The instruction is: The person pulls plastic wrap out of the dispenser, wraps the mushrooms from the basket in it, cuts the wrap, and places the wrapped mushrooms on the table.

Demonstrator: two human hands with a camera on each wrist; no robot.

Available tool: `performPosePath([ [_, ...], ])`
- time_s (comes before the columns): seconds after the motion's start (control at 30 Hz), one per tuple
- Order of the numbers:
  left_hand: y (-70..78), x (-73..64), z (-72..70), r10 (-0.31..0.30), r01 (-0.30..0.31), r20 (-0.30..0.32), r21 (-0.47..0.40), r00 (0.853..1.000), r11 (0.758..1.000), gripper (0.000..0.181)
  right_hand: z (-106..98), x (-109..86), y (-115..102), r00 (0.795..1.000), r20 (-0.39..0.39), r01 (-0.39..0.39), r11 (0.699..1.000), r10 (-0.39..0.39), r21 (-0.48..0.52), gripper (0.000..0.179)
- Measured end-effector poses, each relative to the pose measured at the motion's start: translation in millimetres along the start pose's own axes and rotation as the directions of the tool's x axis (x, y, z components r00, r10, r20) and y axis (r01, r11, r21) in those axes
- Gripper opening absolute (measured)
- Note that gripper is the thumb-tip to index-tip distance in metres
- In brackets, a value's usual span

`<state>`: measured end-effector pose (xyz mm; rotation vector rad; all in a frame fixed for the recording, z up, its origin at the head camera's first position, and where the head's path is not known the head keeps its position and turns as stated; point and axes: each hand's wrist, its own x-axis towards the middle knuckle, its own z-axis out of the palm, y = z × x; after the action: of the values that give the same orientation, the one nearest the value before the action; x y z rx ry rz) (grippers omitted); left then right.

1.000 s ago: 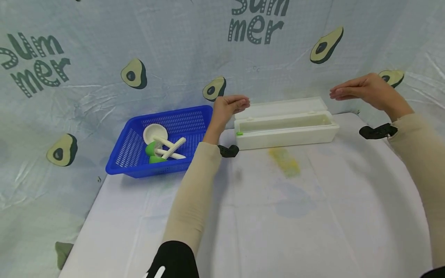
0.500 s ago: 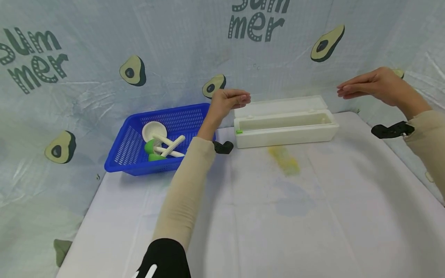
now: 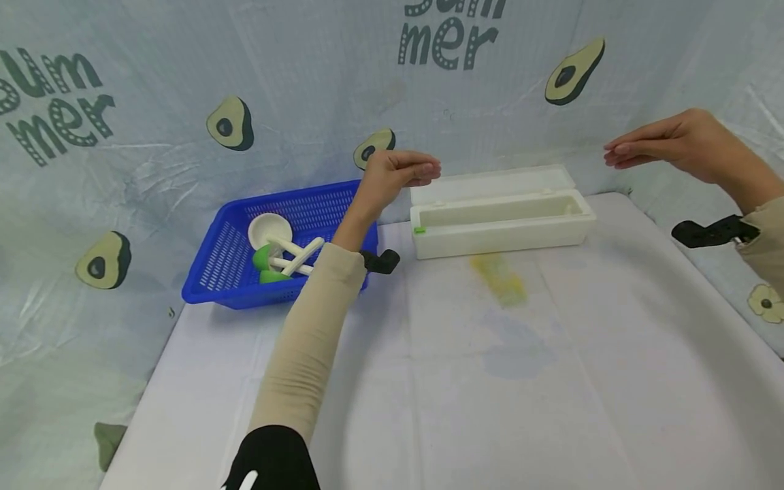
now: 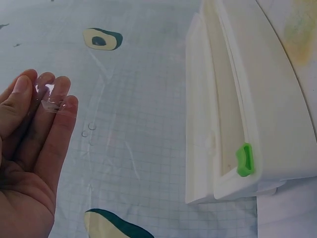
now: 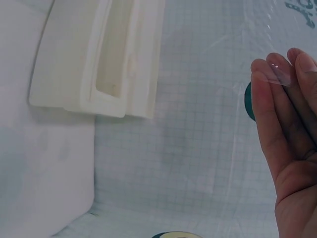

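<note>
L grip [image 3: 389, 178]: pinching clr film [image 4: 52, 104] | R grip [image 3: 682, 144]: pinching clr film too | wht box [image 3: 508, 237], lid [image 3: 496, 186] open: on surface [image 3: 484, 422], betw & below both grips, grn clip [image 4: 244, 159] at L-grip end | blu basket [image 3: 235, 299] w/ wht/grn utensils [image 3: 288, 258]: L of & below L grip

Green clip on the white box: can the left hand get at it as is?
Probably yes: the green clip sits exposed at the end of the white box nearer the left hand, with nothing seen covering it. That hand holds clear film, though, and would likely need to let go first.
</note>
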<state>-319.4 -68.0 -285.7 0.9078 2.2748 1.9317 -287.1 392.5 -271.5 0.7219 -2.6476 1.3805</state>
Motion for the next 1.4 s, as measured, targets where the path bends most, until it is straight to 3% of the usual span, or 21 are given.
performPosePath([
  [0.43,19.5,-0.6,-1.8,0.068,-0.069,0.036,0.015,0.997,0.997,0.022,-9,-4.7,-17,0.998,-0.059,0.001,0.992,-0.009,-0.124,0.025],
  [0.77,34.0,-2.7,-2.9,0.061,-0.062,0.035,0.025,0.998,0.998,0.022,-14,-5.6,-25,0.995,-0.097,-0.034,0.991,0.022,-0.129,0.025],
  [1.0,40.1,-5.2,-3.8,0.094,-0.096,0.036,0.035,0.995,0.995,0.021,-17,-4.7,-31,0.992,-0.117,-0.055,0.99,0.039,-0.129,0.028],
  [1.27,42.2,-14.4,-0.5,0.12,-0.123,0.07,0.038,0.99,0.992,0.02,-16,-10.9,-33,0.986,-0.129,-0.117,0.987,0.103,-0.106,0.028],
  [1.4,41.7,-23.9,1.9,0.105,-0.109,0.095,0.039,0.99,0.993,0.021,-13,-18.4,-34,0.987,-0.116,-0.123,0.986,0.11,-0.11,0.028],
])
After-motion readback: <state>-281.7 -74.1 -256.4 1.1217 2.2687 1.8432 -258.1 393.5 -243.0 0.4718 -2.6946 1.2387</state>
